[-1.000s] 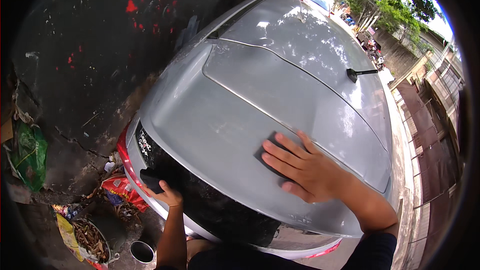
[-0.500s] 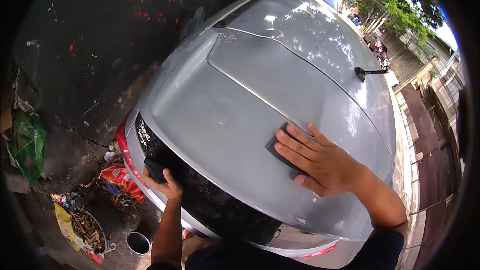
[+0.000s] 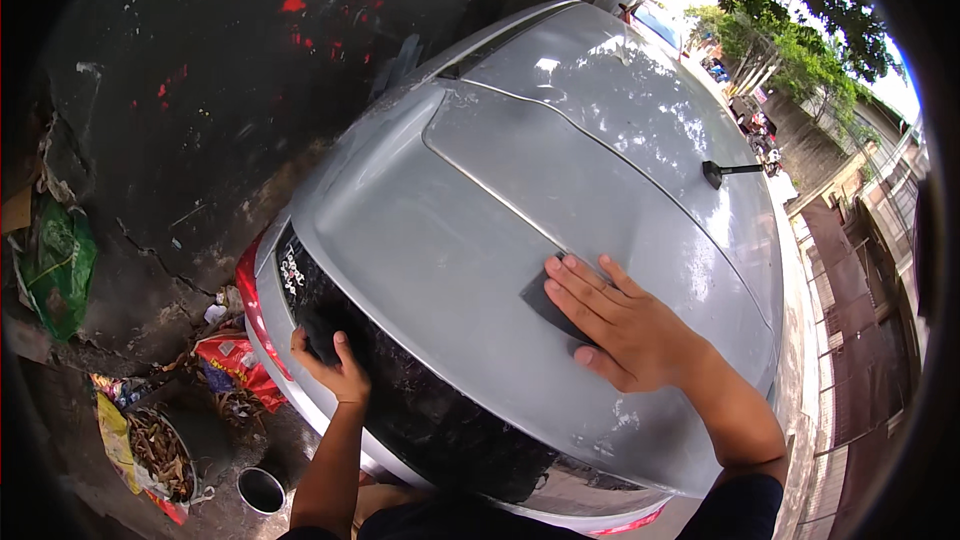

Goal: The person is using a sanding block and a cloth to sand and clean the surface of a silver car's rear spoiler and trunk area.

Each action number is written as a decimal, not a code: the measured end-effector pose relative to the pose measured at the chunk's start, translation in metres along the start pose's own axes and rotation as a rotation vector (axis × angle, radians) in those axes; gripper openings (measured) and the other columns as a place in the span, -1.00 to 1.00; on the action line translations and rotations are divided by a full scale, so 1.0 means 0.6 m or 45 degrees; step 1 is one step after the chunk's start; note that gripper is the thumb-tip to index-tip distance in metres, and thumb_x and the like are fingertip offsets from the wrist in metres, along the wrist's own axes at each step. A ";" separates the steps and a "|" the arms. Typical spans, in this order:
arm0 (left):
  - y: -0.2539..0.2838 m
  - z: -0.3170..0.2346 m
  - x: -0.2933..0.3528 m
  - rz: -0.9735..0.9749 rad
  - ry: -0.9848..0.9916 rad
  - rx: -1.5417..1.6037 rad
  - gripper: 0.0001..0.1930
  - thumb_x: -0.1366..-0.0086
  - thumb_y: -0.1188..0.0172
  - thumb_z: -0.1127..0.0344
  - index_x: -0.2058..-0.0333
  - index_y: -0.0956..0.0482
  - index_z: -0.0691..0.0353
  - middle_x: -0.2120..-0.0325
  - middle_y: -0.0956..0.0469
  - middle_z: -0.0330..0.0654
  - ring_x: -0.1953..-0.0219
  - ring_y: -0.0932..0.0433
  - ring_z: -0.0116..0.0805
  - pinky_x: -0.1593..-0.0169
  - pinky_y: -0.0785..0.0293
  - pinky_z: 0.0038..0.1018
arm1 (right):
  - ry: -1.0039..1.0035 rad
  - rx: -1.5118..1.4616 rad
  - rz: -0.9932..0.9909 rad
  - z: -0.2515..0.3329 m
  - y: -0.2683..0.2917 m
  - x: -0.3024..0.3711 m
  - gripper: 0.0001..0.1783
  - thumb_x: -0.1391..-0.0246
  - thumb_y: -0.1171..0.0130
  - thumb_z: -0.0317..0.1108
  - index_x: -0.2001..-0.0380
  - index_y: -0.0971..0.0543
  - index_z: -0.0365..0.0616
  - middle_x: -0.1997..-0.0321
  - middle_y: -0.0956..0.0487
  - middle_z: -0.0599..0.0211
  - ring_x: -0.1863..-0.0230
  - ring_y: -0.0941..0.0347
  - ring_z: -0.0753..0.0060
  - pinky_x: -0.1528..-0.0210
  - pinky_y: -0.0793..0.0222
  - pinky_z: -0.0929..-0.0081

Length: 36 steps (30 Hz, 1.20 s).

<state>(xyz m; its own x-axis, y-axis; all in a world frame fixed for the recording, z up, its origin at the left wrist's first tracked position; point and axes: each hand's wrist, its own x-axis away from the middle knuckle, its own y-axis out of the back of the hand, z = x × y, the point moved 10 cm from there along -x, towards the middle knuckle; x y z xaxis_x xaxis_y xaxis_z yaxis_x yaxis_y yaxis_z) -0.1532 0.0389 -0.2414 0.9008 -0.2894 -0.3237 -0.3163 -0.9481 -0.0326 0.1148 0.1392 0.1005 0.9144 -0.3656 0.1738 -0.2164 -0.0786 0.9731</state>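
My right hand (image 3: pixel 630 325) lies over a dark grey sheet (image 3: pixel 543 297), which looks like sandpaper. Its fingers press the sheet against the silver-grey rear panel (image 3: pixel 420 225) of a car, with the fingertips at the panel's seam. The thumb sits at the sheet's lower side, and the palm hides much of it. On the left, my left hand (image 3: pixel 335 370) is closed on a soft black pad (image 3: pixel 326 325). That pad rests on the car's glossy dark rear window (image 3: pixel 440 420), just below some white lettering, and its exact kind is unclear.
A black antenna (image 3: pixel 713 174) sticks up from the roof. Beside the car stands a dark, stained wall (image 3: pixel 200 90). On the ground at lower left are a bucket of dry leaves (image 3: pixel 165 455), a small round container (image 3: pixel 261 490), a red bag (image 3: pixel 240 365) and a green bag (image 3: pixel 60 270).
The view has shifted slightly. My right hand and the sheet have slid a little closer to the seam. My left hand has moved the black pad slightly up and inward on the dark window.
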 end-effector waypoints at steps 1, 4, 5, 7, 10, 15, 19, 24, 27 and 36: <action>0.001 0.003 0.001 0.014 0.008 -0.010 -0.34 -0.52 -0.30 0.09 -0.34 -0.25 0.41 -0.24 -0.34 0.04 -0.28 -0.37 -0.12 -0.42 -0.22 -0.23 | -0.014 -0.038 -0.004 0.013 0.001 -0.001 -0.25 -0.48 0.04 -0.10 -0.56 -0.20 -0.31 -0.70 -0.13 0.03 -0.72 0.03 0.07 -0.71 0.30 -0.03; -0.004 0.010 0.000 0.006 0.018 0.091 -0.34 -0.52 -0.30 0.09 -0.33 -0.25 0.41 -0.24 -0.34 0.04 -0.30 -0.36 -0.12 -0.44 -0.20 -0.24 | 0.126 -0.003 -0.160 -0.014 0.003 -0.141 -0.24 -0.49 0.07 -0.10 -0.58 -0.15 -0.30 -0.72 -0.08 0.03 -0.73 0.06 0.08 -0.72 0.29 -0.01; -0.005 0.019 0.001 0.004 0.060 0.094 -0.34 -0.49 -0.31 0.09 -0.32 -0.27 0.41 -0.24 -0.33 0.06 -0.30 -0.35 -0.08 -0.45 -0.18 -0.20 | 0.155 0.012 -0.190 -0.024 -0.009 -0.178 -0.23 -0.50 0.09 -0.11 -0.60 -0.10 -0.29 -0.73 -0.04 0.02 -0.74 0.09 0.06 -0.72 0.31 -0.03; -0.006 0.021 -0.004 -0.004 0.088 0.097 -0.33 -0.47 -0.33 0.09 -0.31 -0.28 0.41 -0.24 -0.33 0.09 -0.31 -0.34 -0.04 -0.46 -0.15 -0.17 | 0.156 0.027 -0.196 -0.032 -0.021 -0.180 -0.23 -0.51 0.10 -0.11 -0.60 -0.09 -0.30 -0.73 -0.03 0.01 -0.74 0.10 0.05 -0.72 0.31 -0.03; 0.005 0.016 -0.001 -0.005 0.107 0.126 -0.33 -0.45 -0.34 0.10 -0.31 -0.28 0.41 -0.24 -0.33 0.10 -0.32 -0.34 -0.02 -0.47 -0.14 -0.16 | 0.140 -0.022 -0.128 -0.008 -0.008 -0.105 -0.26 -0.53 0.12 -0.11 -0.59 -0.13 -0.32 -0.72 -0.07 -0.01 -0.74 0.09 0.03 -0.72 0.29 0.01; -0.008 0.007 0.003 -0.001 0.029 0.023 -0.32 -0.42 -0.36 0.12 -0.31 -0.29 0.40 -0.26 -0.33 0.11 -0.35 -0.32 0.03 -0.49 -0.12 -0.14 | 0.125 -0.041 -0.039 0.000 -0.005 -0.070 -0.26 -0.54 0.14 -0.09 -0.58 -0.14 -0.33 -0.72 -0.07 -0.02 -0.74 0.09 0.03 -0.71 0.23 0.04; -0.005 0.014 -0.003 0.011 -0.012 0.061 -0.37 -0.50 -0.29 0.19 -0.33 -0.22 0.40 -0.20 -0.34 0.03 -0.28 -0.35 -0.14 -0.44 -0.18 -0.25 | 0.217 -0.006 -0.178 -0.026 -0.012 -0.190 -0.25 -0.54 0.14 -0.07 -0.59 -0.12 -0.32 -0.73 -0.03 -0.01 -0.74 0.11 0.04 -0.71 0.24 0.03; 0.012 0.020 0.004 0.011 -0.017 0.027 -0.37 -0.49 -0.30 0.17 -0.33 -0.24 0.39 -0.21 -0.33 0.03 -0.29 -0.34 -0.14 -0.43 -0.19 -0.26 | 0.164 -0.040 0.001 -0.001 -0.004 -0.109 -0.25 -0.56 0.14 -0.06 -0.60 -0.11 -0.29 -0.73 -0.04 0.01 -0.74 0.12 0.08 -0.72 0.25 0.03; 0.001 -0.003 -0.003 -0.007 -0.073 -0.035 -0.38 -0.49 -0.30 0.17 -0.31 -0.26 0.40 -0.20 -0.33 0.03 -0.28 -0.34 -0.12 -0.43 -0.19 -0.25 | 0.159 -0.064 0.009 -0.007 -0.009 -0.093 -0.26 -0.55 0.14 -0.07 -0.60 -0.13 -0.28 -0.73 -0.03 0.02 -0.74 0.11 0.08 -0.72 0.25 0.03; 0.014 0.022 -0.004 -0.016 -0.018 0.008 -0.37 -0.38 -0.36 0.18 -0.26 -0.33 0.40 -0.22 -0.35 0.14 -0.34 -0.33 0.09 -0.48 -0.13 -0.10 | 0.099 0.087 -0.068 -0.014 -0.012 -0.282 -0.31 -0.55 0.15 -0.12 -0.58 -0.17 -0.26 -0.73 -0.04 0.09 -0.75 0.18 0.03 -0.72 0.33 -0.11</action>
<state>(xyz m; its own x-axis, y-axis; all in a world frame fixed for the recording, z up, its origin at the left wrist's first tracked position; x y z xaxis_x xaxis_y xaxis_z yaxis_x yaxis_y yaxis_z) -0.1618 0.0334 -0.2535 0.9005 -0.2755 -0.3363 -0.3069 -0.9508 -0.0430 -0.0351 0.2094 0.0651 0.9485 -0.2862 0.1357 -0.1870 -0.1603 0.9692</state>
